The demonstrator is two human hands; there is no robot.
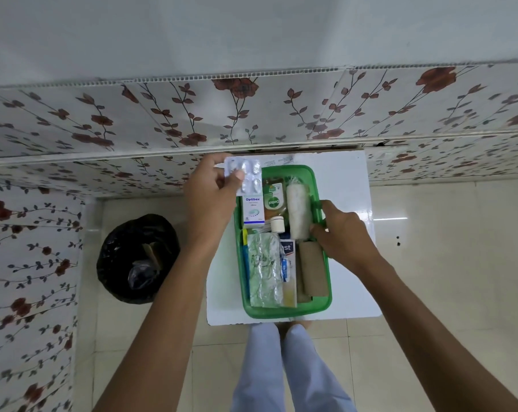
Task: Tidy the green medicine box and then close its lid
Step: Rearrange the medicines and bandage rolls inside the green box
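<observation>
The green medicine box [284, 311] stands open on a small white table [347, 185], full of items. Inside are a white Optibex carton [253, 211], a Dettol bottle [274, 200], a white gauze roll [298, 208], a silvery foil sheet [263, 270], a tube [287, 260] and a brown bandage roll [312, 269]. My left hand [211, 197] holds a silver blister pack [246, 175] above the box's far left corner. My right hand [341, 230] grips the box's right rim, fingers beside the gauze roll. No lid is in view.
A bin lined with a black bag [139, 258] stands on the tiled floor left of the table. A floral-patterned wall [252, 114] runs behind the table and along the left side. My legs in pale trousers [284, 367] stand at the table's near edge.
</observation>
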